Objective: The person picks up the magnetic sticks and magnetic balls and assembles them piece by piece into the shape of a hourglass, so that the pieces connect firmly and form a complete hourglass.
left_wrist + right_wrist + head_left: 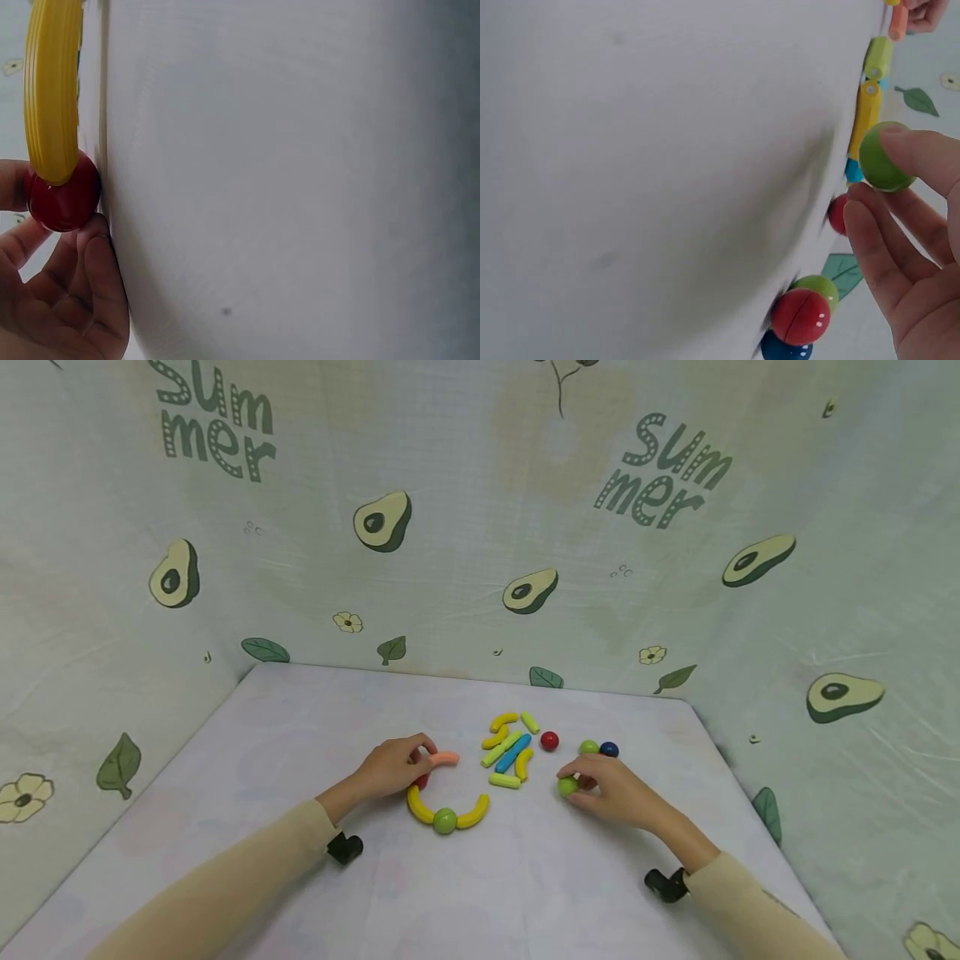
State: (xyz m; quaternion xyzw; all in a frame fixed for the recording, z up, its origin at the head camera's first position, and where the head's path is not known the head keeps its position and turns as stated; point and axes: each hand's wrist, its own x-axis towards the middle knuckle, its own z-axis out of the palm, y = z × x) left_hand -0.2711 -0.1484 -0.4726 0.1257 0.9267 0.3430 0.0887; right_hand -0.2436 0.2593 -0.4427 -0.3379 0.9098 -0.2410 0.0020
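Note:
My left hand [390, 767] pinches the near end of a coral curved stick [446, 759] on the table. Close by its fingers lies a red ball [64, 196], mostly covered by the hand in the head view. A yellow curved stick [420, 806] meets that ball; a green ball [445, 821] and another yellow curved stick [473, 812] carry on the arc. Over on the right, my right hand [611, 787] holds a second green ball [886, 157] between thumb and fingers, above the tabletop in the right wrist view.
Between the hands lie yellow curved sticks [522, 764], light green sticks [505, 781] and blue sticks [513, 753]. Behind the right hand are a red ball [550, 741], a green ball [588, 747] and a blue ball [609, 749]. Another red ball [801, 316] shows beside them. Printed cloth [465, 468] surrounds the table.

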